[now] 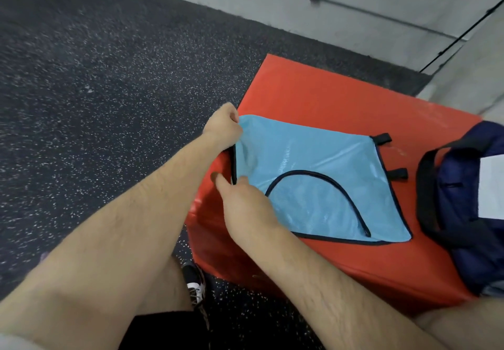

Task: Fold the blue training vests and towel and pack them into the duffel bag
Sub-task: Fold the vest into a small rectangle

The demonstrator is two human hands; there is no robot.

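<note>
A light blue mesh training vest (313,169) with dark piping lies spread on a red padded block (341,96). My left hand (223,126) grips the vest's far left corner in a fist. My right hand (245,202) pinches the near left edge of the vest, thumb up. Two black straps stick out from the vest's right side. A navy duffel bag (463,205) with black handles sits at the right end of the block, with something white showing on it.
The block stands on a dark speckled rubber floor (95,76) beside grey concrete walls (327,8). My leg and a black and white shoe (195,281) are on the floor just left of the block.
</note>
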